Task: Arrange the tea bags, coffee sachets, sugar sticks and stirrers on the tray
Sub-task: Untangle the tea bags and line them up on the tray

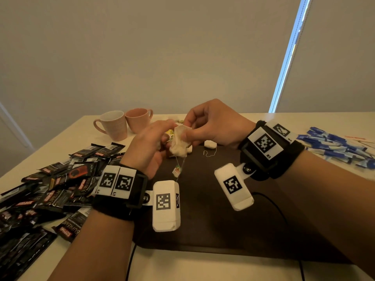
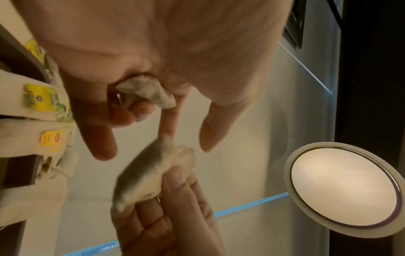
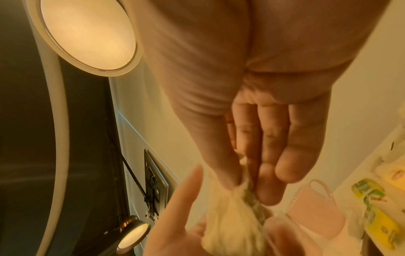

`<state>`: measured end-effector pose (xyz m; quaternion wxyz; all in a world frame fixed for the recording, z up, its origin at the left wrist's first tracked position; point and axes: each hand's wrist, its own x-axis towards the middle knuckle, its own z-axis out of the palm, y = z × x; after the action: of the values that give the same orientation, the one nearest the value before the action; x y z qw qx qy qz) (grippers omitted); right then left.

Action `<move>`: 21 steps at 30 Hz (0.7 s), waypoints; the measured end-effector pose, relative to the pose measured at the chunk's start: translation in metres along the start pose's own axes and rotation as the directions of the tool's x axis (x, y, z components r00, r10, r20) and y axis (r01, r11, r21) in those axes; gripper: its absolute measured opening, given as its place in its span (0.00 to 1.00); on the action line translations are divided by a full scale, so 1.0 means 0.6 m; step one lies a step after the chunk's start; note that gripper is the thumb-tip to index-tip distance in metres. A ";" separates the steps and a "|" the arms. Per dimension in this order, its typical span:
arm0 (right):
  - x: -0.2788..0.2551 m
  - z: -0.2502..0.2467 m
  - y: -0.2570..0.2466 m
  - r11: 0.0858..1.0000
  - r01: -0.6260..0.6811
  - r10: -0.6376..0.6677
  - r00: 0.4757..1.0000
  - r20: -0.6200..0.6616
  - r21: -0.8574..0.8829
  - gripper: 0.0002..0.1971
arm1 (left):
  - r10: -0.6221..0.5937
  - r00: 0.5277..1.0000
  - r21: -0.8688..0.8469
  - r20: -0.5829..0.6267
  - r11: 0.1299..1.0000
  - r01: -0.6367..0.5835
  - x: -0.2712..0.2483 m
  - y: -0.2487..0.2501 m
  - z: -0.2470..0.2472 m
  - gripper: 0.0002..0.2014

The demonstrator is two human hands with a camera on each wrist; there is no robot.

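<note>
Both hands are lifted over the dark tray (image 1: 203, 224). My right hand (image 1: 187, 133) pinches the top of a white tea bag (image 1: 179, 145) between thumb and fingers, as the right wrist view shows on the same tea bag (image 3: 230, 218). My left hand (image 1: 167, 138) touches that bag from the left, and its curled fingers grip another crumpled tea bag (image 2: 146, 91). Strings with a paper tag (image 1: 176, 171) dangle below the hands. One tea bag (image 1: 210, 144) lies on the tray's far part with a loose string beside it.
Black coffee sachets (image 1: 52, 189) are heaped on the table at the left. Blue sugar sticks (image 1: 334, 148) lie at the right, with thin stirrers (image 1: 359, 138) beyond them. Two pink mugs (image 1: 113, 125) stand at the back left. More yellow-tagged tea bags (image 2: 43, 97) lie behind the hands.
</note>
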<state>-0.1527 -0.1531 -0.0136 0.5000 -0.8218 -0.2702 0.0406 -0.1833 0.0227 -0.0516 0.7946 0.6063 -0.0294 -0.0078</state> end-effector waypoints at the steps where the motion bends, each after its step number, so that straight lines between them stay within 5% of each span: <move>1: -0.001 -0.005 0.001 1.000 -0.009 0.009 1.000 0.003 -0.005 0.08 | 0.027 0.999 0.031 0.029 0.999 -0.028 -0.003 -0.002 0.001 0.13; 5: -0.007 -0.015 0.003 0.998 -0.002 0.002 1.000 0.003 -0.056 0.11 | 0.126 0.987 0.189 0.101 0.971 -0.144 -0.008 -0.011 0.004 0.10; 9: -0.007 -0.014 0.009 0.999 -0.015 0.014 1.000 -0.013 -0.035 0.11 | 0.165 0.986 0.217 0.039 0.961 -0.169 -0.002 -0.013 0.001 0.05; 13: -0.005 -0.001 0.023 0.996 -0.091 0.091 0.996 0.019 0.001 0.10 | 0.248 0.969 0.229 -0.008 0.943 -0.240 0.001 -0.010 0.000 0.11; 21: -0.012 0.016 0.033 0.957 -0.214 0.197 0.975 0.106 0.195 0.04 | 0.256 0.966 0.271 -0.035 0.933 -0.238 0.006 -0.014 -0.003 0.05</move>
<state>-0.1540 -0.1560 -0.0363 0.5630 -0.7870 -0.1988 0.1551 -0.1794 0.0220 -0.0602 0.7016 0.6984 -0.0785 0.1173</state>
